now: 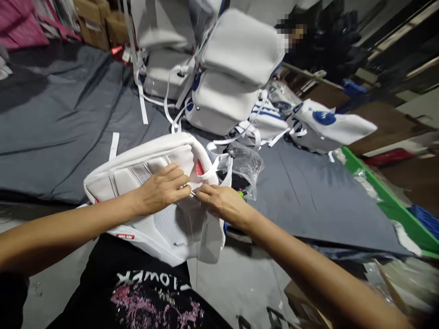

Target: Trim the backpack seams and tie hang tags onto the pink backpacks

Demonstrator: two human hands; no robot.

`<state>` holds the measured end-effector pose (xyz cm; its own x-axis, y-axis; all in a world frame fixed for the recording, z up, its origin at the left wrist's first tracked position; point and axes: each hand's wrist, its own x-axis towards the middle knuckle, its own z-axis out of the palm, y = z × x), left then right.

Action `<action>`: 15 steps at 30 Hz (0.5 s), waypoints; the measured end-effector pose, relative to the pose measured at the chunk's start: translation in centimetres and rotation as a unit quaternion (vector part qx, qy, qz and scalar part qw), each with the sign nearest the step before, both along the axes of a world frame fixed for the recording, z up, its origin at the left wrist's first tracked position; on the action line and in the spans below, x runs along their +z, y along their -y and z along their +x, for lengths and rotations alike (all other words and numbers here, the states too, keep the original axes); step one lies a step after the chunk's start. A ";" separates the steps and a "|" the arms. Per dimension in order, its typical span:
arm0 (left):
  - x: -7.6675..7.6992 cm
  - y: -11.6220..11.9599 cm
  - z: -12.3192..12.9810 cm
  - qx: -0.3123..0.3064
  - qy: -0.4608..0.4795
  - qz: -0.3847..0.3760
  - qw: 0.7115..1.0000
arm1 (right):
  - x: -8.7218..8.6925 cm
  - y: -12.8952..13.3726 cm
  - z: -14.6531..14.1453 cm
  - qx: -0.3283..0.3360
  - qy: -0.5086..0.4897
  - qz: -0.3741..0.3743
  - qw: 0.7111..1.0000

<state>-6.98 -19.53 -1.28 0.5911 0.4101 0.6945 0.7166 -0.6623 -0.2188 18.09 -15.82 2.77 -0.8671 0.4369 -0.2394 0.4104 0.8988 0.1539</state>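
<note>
A white backpack [174, 228] with padded panels and a small red label lies tilted at the table's near edge, against my body. My left hand [166, 187] rests over its upper panel, fingers curled and pinching at the material. Close beside it, my right hand [219, 198] pinches at the bag's edge near a white strap. The fingertips of both hands almost meet; what exactly they grip between them is too small to make out. A clear plastic bag [245, 167] lies just beyond my right hand.
Several white bags [236, 50] are stacked at the back of the grey-covered table [85, 114], straps hanging loose. Another white bag with a blue logo [336, 123] lies to the right. A green edge [387, 201] borders the right side. A person [302, 36] is at the back.
</note>
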 end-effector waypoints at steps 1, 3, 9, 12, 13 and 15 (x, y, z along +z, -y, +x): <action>0.2 -0.6 -1.3 0.054 0.029 -0.033 0.998 | -0.4 0.1 0.3 -0.034 -0.021 -0.001 0.999; 0.6 -2.4 -4.4 0.188 0.087 -0.169 0.963 | -1.7 1.0 0.9 -0.140 -0.094 -0.009 0.986; 3.6 -4.3 -7.1 0.295 0.067 -0.493 0.816 | -7.1 6.9 1.8 -0.369 -0.213 -0.466 0.775; 6.8 -1.2 -2.9 0.260 0.027 -0.364 0.894 | -7.4 8.5 2.5 -0.414 -0.233 -0.540 0.694; 8.4 0.0 -1.3 0.221 0.010 -0.309 0.925 | -6.6 8.8 2.8 -0.427 -0.252 -0.536 0.684; 12.5 2.0 1.0 0.131 -0.026 -0.205 0.970 | -3.5 9.3 3.5 -0.452 -0.277 -0.514 0.675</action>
<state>-5.98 -21.52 11.21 0.4600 0.7858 0.4134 0.8668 -0.4984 -0.0170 21.54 -25.12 -0.75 -0.4378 0.6976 -0.5671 0.6011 -0.2419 -0.7617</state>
